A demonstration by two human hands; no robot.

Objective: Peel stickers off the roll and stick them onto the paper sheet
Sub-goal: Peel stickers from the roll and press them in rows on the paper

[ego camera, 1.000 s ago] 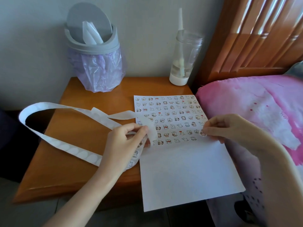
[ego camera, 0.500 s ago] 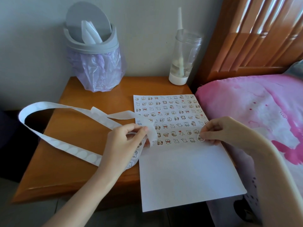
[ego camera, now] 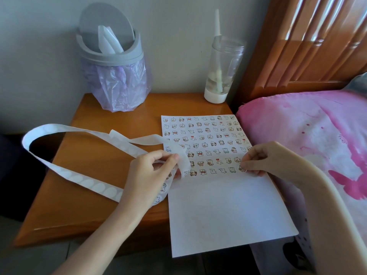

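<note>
Right hand [ego camera: 264, 158] pinching sticker [ego camera: 241, 169] onto paper sheet [ego camera: 224, 205]: press flat, row-aligned, while left hand [ego camera: 151, 173] fingers clamp sticker strip [ego camera: 79, 178].

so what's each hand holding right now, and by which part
The left hand pinches the sticker strip at its curled-over bend beside the paper sheet. The right hand pinches a single sticker by its edge, on the sheet's bottom row.

Wooden bedside table [ego camera: 111, 139], grey bin [ego camera: 112, 62] with purple liner and clear bottle [ego camera: 222, 70] at its back, paper sheet [ego camera: 224, 205] overhanging the front edge, sticker strip [ego camera: 79, 178] looping off the left side
</note>
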